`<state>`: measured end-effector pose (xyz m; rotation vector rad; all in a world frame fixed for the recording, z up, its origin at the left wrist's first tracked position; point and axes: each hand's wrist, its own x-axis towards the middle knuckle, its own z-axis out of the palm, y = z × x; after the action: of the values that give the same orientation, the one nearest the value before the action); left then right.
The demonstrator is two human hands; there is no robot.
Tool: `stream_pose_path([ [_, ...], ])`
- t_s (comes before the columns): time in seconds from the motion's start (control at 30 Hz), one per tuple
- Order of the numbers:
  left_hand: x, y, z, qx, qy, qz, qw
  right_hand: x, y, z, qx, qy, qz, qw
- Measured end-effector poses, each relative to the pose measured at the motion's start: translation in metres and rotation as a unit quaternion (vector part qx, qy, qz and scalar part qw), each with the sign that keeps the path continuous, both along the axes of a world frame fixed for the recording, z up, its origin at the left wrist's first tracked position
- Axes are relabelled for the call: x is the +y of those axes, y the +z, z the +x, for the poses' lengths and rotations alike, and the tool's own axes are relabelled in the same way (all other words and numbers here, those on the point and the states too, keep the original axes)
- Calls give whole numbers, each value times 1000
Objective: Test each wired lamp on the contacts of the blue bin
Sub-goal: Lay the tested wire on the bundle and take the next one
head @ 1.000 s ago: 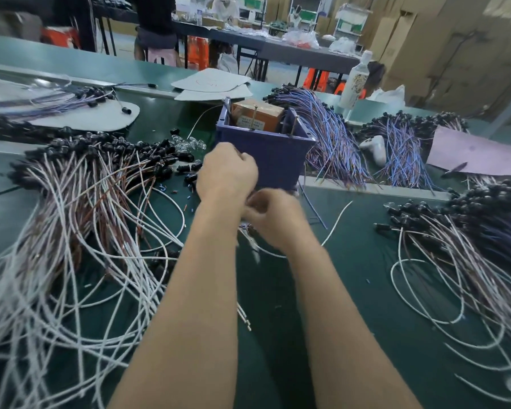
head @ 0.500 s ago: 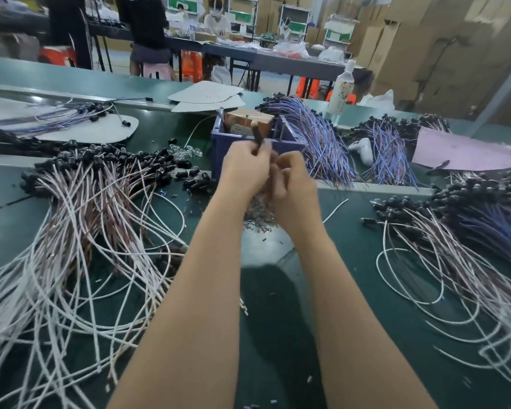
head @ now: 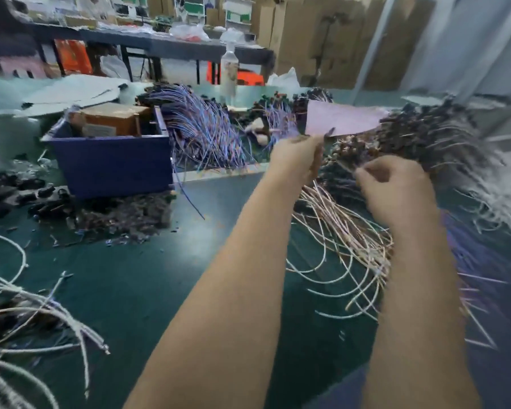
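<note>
Blue bin (head: 112, 169) | label (head: 99, 130) blurred | left hand (head: 298, 157), right hand (head: 396, 187) above wired lamps (head: 351, 231)

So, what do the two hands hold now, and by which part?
It seems one black-headed lamp on thin pale wire: the left hand pinches its head end, the right hand its wire. Blur leaves this unsure.

Open tabletop (head: 160, 276) runs between blue bin (head: 112, 163) and right wire heap (head: 345, 231).

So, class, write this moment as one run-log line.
left hand: over lamp pile, hold unclear | right hand: same | blue bin: untouched
</note>
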<state>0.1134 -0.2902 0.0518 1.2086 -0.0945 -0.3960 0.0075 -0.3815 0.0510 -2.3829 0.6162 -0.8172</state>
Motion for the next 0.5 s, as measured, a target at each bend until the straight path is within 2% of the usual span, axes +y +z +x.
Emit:
stream_pose_path([
  [0.1,-43,-53,-5,48,-44,108,992,-22,-48,6,151,-53,52,986],
  [0.2,-58,-92,-3,20,-46,248,967,-28,-83,12,214,-97,86,968],
  [0.37,-41,-87,-2,-54,-11,243,968,-15,-78,25,151,-118,70,979],
  [0.5,9,-49,1,-139,71,223,962,30,-47,40,60,0,79,995],
])
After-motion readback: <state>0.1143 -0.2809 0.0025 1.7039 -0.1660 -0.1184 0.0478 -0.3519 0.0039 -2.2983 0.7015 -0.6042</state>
